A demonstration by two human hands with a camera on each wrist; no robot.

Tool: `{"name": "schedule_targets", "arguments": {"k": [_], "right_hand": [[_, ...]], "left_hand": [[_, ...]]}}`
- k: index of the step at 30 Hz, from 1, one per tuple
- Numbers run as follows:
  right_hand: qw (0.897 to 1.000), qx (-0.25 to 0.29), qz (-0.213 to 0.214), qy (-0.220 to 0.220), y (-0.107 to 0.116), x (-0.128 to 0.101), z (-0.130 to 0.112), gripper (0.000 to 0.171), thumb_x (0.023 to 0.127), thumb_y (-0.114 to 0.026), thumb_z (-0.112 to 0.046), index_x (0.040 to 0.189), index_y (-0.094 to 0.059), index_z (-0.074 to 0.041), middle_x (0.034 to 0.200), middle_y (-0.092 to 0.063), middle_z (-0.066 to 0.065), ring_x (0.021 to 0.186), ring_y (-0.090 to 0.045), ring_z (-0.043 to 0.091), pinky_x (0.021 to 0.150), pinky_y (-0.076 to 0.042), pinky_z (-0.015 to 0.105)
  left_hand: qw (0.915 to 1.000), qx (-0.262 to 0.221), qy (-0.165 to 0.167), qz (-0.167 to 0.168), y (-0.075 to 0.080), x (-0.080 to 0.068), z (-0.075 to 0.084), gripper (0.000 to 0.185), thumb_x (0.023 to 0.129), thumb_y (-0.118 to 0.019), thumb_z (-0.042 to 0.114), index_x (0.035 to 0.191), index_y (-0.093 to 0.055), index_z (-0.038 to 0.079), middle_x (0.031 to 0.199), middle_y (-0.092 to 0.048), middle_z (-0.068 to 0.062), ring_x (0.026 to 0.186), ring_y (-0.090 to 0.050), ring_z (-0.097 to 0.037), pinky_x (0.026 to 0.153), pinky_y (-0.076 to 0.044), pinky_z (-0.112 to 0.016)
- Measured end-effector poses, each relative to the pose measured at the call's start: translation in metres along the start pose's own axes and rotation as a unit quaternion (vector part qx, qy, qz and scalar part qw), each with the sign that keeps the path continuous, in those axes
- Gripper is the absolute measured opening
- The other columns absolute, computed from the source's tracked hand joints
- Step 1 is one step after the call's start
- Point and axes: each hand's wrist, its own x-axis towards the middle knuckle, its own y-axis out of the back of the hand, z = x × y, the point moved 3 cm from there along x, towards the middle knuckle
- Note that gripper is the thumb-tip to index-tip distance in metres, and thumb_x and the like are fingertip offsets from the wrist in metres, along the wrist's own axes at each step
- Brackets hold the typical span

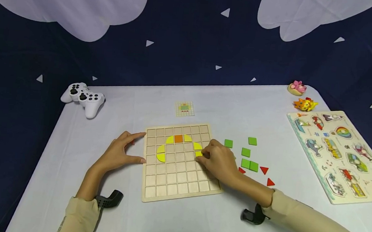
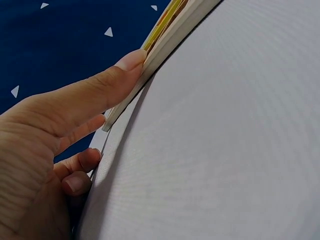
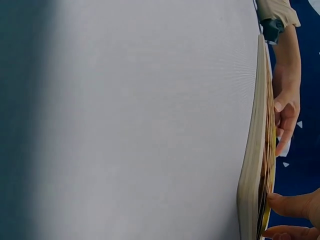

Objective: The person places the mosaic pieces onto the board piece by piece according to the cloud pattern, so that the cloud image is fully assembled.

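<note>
Nothing surely readable — dark lettering (image 1: 61, 226) on left sleeve (image 1: 81, 215) (too small to make out).

A white game controller (image 1: 83, 100) lay at the far left corner of a white-covered table (image 1: 121, 107), while a vehicle-themed puzzle board (image 1: 315, 160) sat angled at right. Just beyond its far edge was an orange-and-yellow figurine (image 1: 305, 104), a pink-topped figurine (image 1: 297, 88) behind it, before a navy backdrop (image 1: 184, 57) bearing pale clouds (image 1: 70, 5) and triangles (image 1: 225, 12).
</note>
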Motion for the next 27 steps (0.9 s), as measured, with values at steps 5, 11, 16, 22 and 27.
{"name": "schedule_targets", "arguments": {"k": [5,11,16,22,27], "right_hand": [[1.0,0.012,0.008,-0.012,0.0,0.001,0.001,0.023,0.072,-0.089,-0.02,0.069,-0.07,-0.008,0.071,-0.052,-0.001,0.061,-0.048,0.01,0.054,-0.04,0.025],[0.999,0.027,-0.004,-0.026,0.002,0.002,0.001,0.02,0.073,-0.089,-0.017,0.074,-0.073,-0.005,0.072,-0.053,0.0,0.063,-0.049,0.011,0.056,-0.041,0.026],[0.998,0.05,-0.016,-0.038,0.006,0.002,0.007,0.022,0.074,-0.088,-0.019,0.084,-0.076,-0.003,0.073,-0.054,0.0,0.067,-0.049,0.011,0.062,-0.042,0.027],[0.997,0.073,0.0,-0.036,0.02,0.001,0.018,0.027,0.075,-0.087,-0.017,0.095,-0.078,-0.001,0.077,-0.061,0.003,0.067,-0.053,0.011,0.059,-0.042,0.024],[0.998,0.052,0.0,-0.043,0.036,0.005,0.039,0.026,0.079,-0.083,-0.012,0.1,-0.076,0.002,0.079,-0.059,0.006,0.065,-0.05,0.013,0.057,-0.04,0.025]], "left_hand": [[1.0,0.0,0.0,0.0,0.0,-0.001,0.0,0.091,0.065,-0.092,0.037,0.145,-0.052,0.019,0.096,-0.046,-0.005,0.084,-0.039,-0.02,0.077,-0.028,-0.037],[1.0,0.004,0.002,0.002,0.001,0.0,0.002,0.091,0.065,-0.092,0.038,0.145,-0.052,0.018,0.095,-0.046,-0.004,0.084,-0.04,-0.02,0.079,-0.028,-0.037],[1.0,0.007,0.002,0.004,0.0,0.0,0.001,0.09,0.066,-0.092,0.039,0.144,-0.052,0.018,0.095,-0.047,-0.004,0.086,-0.042,-0.02,0.081,-0.028,-0.038],[0.9999,0.008,-0.004,0.006,0.0,-0.001,0.001,0.091,0.065,-0.092,0.038,0.144,-0.053,0.018,0.095,-0.047,-0.004,0.087,-0.042,-0.02,0.082,-0.028,-0.038],[0.9999,0.009,-0.005,0.006,0.0,-0.001,0.002,0.09,0.065,-0.092,0.039,0.144,-0.053,0.018,0.095,-0.046,-0.004,0.086,-0.042,-0.02,0.081,-0.028,-0.038]]}}
